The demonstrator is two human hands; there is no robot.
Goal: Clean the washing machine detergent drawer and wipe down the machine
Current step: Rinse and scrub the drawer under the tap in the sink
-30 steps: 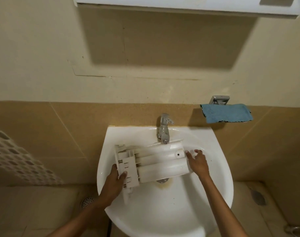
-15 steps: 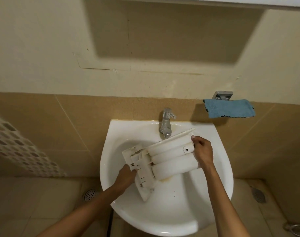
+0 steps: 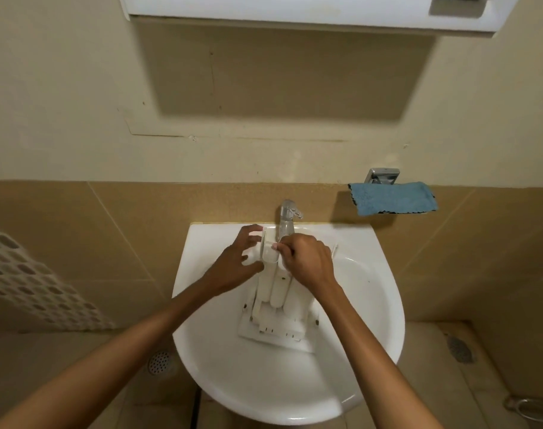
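Through the head camera I look down on a white sink (image 3: pixel 220 382) fixed to a wall that is tan tile below and cream plaster above. A chrome faucet (image 3: pixel 287 216) stands at the basin's back edge. A blue cloth (image 3: pixel 392 198) hangs from a metal holder (image 3: pixel 383 175) to the right of it, and a white cabinet (image 3: pixel 295 10) runs across the top. A perforated panel (image 3: pixel 25 283) leans in at the left, and a floor drain (image 3: pixel 160 362) shows beside the basin.

The detergent drawer (image 3: pixel 273 323) lies lengthwise in the bowl. Its front panel is nearest me, low in the basin, and its far end is lifted just under the faucet spout. My left hand (image 3: pixel 236 264) curls its fingers and thumb round that far end from the left. My right hand (image 3: pixel 307 261) is clenched over it from the right, fingertips pinching the top edge.

The bowl's right half and its near rim lie open. The far end sits close against the faucet, with little room behind.

Half a second ago the drawer lay crosswise with its panel at the left, held there by my left hand. It has since swung end-on, and both hands have come together at the faucet end.
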